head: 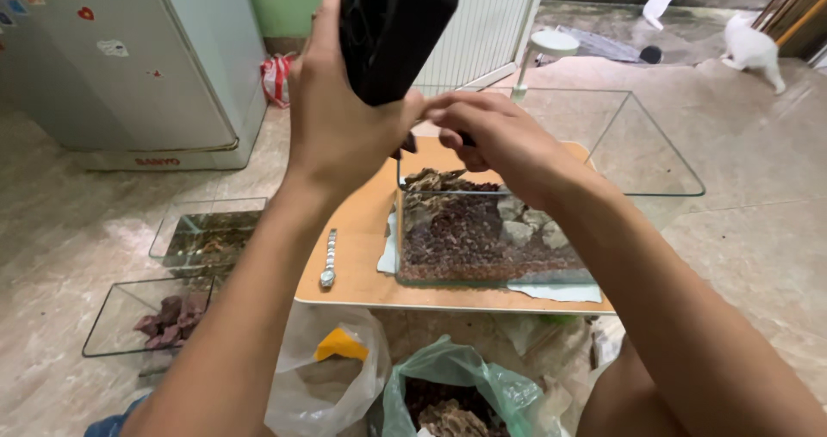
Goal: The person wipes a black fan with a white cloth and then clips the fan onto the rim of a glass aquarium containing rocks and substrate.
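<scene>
My left hand (340,118) is raised and grips a black boxy plastic device (392,28) held upright above the table. My right hand (487,136) pinches at the device's lower end, fingers closed on a small dark part there. Below both hands stands a clear glass tank (655,179) on a low wooden table (353,273). The tank holds dark red-brown gravel (465,239), grey stones (525,230) and brown rough rocks (435,180) at its back left.
A metal wristwatch (328,258) lies on the table's left. Two smaller glass tanks (172,230) (121,316) sit on the floor left. Plastic bags (327,368) (448,394) of substrate lie in front. A fridge (146,58) stands back left; a white cat (754,48) far right.
</scene>
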